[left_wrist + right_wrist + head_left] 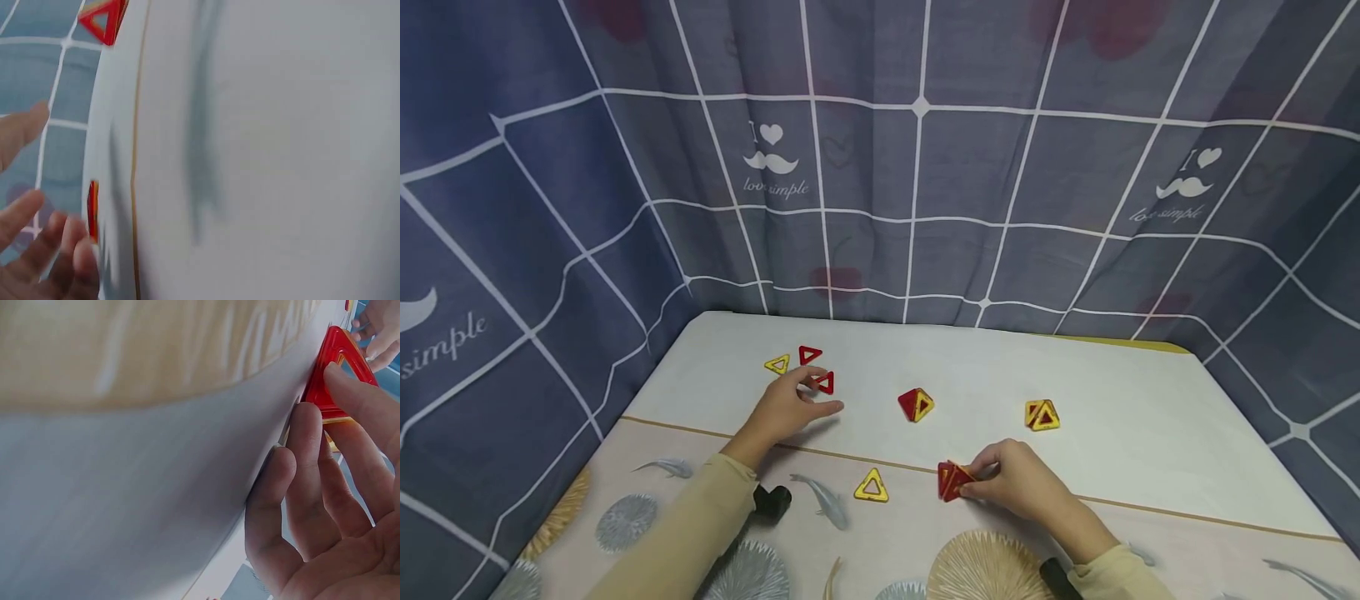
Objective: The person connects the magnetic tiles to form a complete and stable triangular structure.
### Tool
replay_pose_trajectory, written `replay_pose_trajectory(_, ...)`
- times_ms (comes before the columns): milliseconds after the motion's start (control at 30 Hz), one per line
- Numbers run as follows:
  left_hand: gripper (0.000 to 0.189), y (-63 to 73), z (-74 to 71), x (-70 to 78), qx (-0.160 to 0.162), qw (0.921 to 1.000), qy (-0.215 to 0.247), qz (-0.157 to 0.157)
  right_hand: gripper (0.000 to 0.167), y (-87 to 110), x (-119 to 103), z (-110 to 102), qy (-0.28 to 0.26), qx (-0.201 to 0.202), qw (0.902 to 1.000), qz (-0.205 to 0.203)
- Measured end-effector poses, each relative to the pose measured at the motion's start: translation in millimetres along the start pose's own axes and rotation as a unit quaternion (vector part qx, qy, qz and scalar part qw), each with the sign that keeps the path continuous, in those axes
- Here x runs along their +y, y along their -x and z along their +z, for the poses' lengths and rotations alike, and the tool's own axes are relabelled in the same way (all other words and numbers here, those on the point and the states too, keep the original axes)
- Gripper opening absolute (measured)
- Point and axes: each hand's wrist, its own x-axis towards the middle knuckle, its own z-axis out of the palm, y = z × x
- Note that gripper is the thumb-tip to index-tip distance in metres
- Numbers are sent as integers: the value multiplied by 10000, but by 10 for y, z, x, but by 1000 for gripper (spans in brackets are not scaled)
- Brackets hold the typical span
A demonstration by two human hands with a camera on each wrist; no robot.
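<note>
My right hand (pixel 1021 482) pinches a small pyramid of red triangular tiles (pixel 953 481) at the front of the table; in the right wrist view my thumb presses the red tile face (pixel 337 347). At left, my left hand (pixel 784 410) reaches over the white surface with thumb and fingers apart. Right by its fingertips lies a red triangular tile (pixel 827 382). Just beyond are another red triangular tile (pixel 808 355) and a yellow one (pixel 777 364). A yellow triangular tile (pixel 872 486) lies between my forearms.
A red-and-yellow tile pyramid (pixel 916 405) stands mid-table, and a yellow one (pixel 1042 415) stands further right. The white surface (pixel 1135 417) meets a patterned cloth (pixel 692 492) along a brown line. A blue checked curtain (pixel 880 167) hangs behind and at the sides.
</note>
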Motion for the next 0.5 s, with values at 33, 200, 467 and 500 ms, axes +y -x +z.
replay_pose_trajectory(33, 67, -46, -9, -12, 100, 9999, -15, -81, 15, -2, -1, -1, 10, 0, 10000, 26)
replay_pose_trajectory(200, 66, -219, -21, -49, 340, 9989, -133, -285, 14, -8, -3, -3, -27, -4, 9999, 130)
replay_pose_trajectory(467, 59, -343, 32, -99, 472, 9975, -126, -514, 13, -15, -1, 10, -20, 19, 9999, 124)
replay_pose_trajectory(500, 58, -350, 44, -101, 465, 9974, -145, -526, 13, -11, 0, 9, -28, 20, 9999, 123)
